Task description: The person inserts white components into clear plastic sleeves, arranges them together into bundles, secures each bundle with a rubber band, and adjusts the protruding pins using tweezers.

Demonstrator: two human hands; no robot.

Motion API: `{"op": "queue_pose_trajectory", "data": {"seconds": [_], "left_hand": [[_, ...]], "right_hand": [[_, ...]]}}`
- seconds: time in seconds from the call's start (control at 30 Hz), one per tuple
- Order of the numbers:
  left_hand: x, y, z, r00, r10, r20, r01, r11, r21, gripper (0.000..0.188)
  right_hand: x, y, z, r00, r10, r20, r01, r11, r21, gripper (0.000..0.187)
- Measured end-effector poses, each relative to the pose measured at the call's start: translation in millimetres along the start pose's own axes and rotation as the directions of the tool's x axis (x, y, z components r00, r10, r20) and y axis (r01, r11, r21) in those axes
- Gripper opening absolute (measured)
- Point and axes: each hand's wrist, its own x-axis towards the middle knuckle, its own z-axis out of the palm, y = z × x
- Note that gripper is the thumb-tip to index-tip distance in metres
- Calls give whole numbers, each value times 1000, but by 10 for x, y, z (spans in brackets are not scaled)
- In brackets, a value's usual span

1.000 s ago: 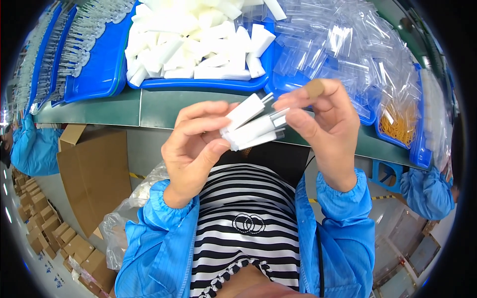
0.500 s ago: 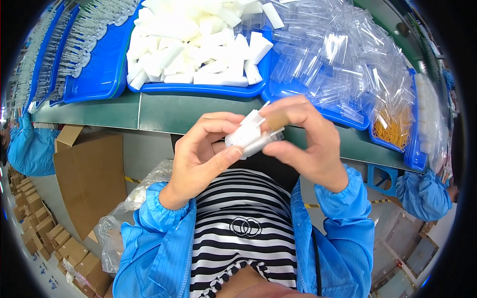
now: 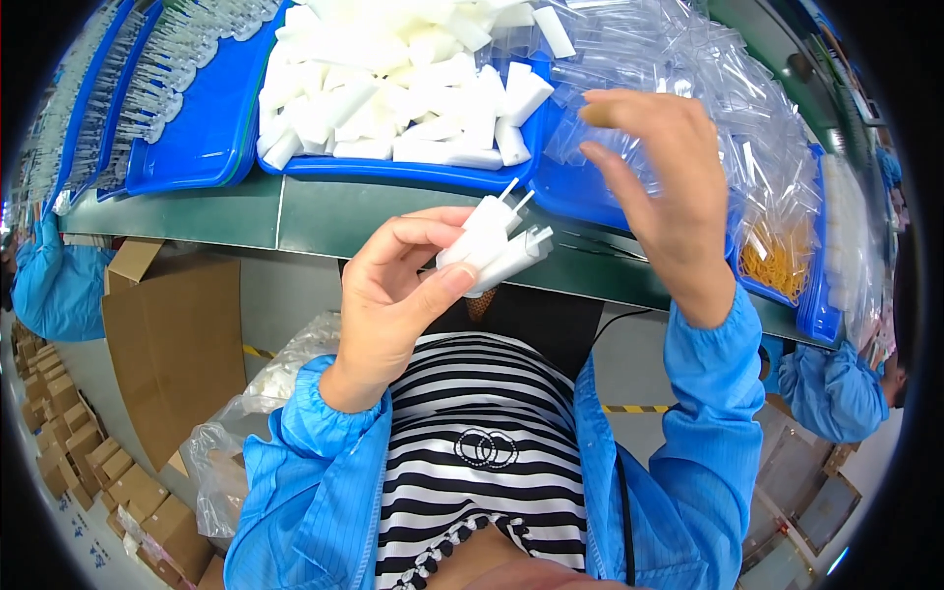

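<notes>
My left hand (image 3: 393, 290) is closed around a white two-pin plug (image 3: 482, 231), held above the near edge of the bench with its metal pins pointing away from me. Beside it in the same grip lies another white piece (image 3: 516, 258) with a clear, shiny end; its exact kind is hard to make out. My right hand (image 3: 669, 182) hovers over the near edge of the clear plastic sleeves (image 3: 659, 59), thumb and fingers apart and no object visible between them. A tan covering wraps the tip of its index finger.
White foam blocks (image 3: 423, 108) fill a blue tray left of the sleeves. Farther left, blue trays (image 3: 187, 157) hold rows of white-ended metal parts. Yellow bands (image 3: 777, 261) lie at right. A cardboard box (image 3: 177, 344) stands below the bench; co-workers' blue sleeves (image 3: 64, 285) show at both sides.
My right hand has let go of the white pieces and moved up and right to the clear sleeves. My left hand keeps its hold, with the plug's pins now in plain view.
</notes>
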Motion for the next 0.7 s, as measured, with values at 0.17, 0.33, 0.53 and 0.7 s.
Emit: {"op": "queue_pose_trajectory", "data": {"seconds": [0.17, 0.33, 0.53, 0.7], "left_hand": [[5, -81, 50, 988, 153, 10, -153, 970, 189, 27], [-20, -91, 90, 974, 226, 16, -220, 924, 314, 27], [-37, -87, 85, 966, 258, 31, -249, 883, 398, 28], [-29, -99, 113, 958, 285, 32, -271, 865, 422, 27]], "right_hand": [[-113, -375, 62, 891, 448, 74, -320, 505, 801, 38], [-205, -363, 148, 885, 466, 7, -318, 592, 741, 20], [-207, -347, 108, 913, 400, 81, -341, 639, 690, 14], [-261, -396, 231, 924, 378, 61, -321, 677, 663, 15]]}}
